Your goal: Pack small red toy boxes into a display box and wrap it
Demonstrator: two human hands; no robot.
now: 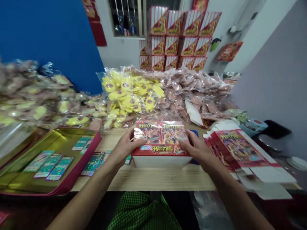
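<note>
On the wooden table [153,180] in front of me stands a red and white cardboard display box [161,161], with two printed red boxes [151,130] side by side in its top. My left hand [126,143] grips the display box at its left end, thumb on the top and fingers round the side. At the right end my right hand [194,143] holds it the same way, fingers at the back corner. Something blue [194,161] shows partly behind the right side of the box. Shiny teal cards [93,163] lie left of it, partly behind my left forearm.
A gold-lined tray [79,159] with several teal cards stands at the left. Flattened red and white cartons [242,150] pile up at the right. Bagged yellow plush pieces [129,92] and pink bagged pieces [192,86] heap along the back. Stacked red boxes [177,44] rise behind.
</note>
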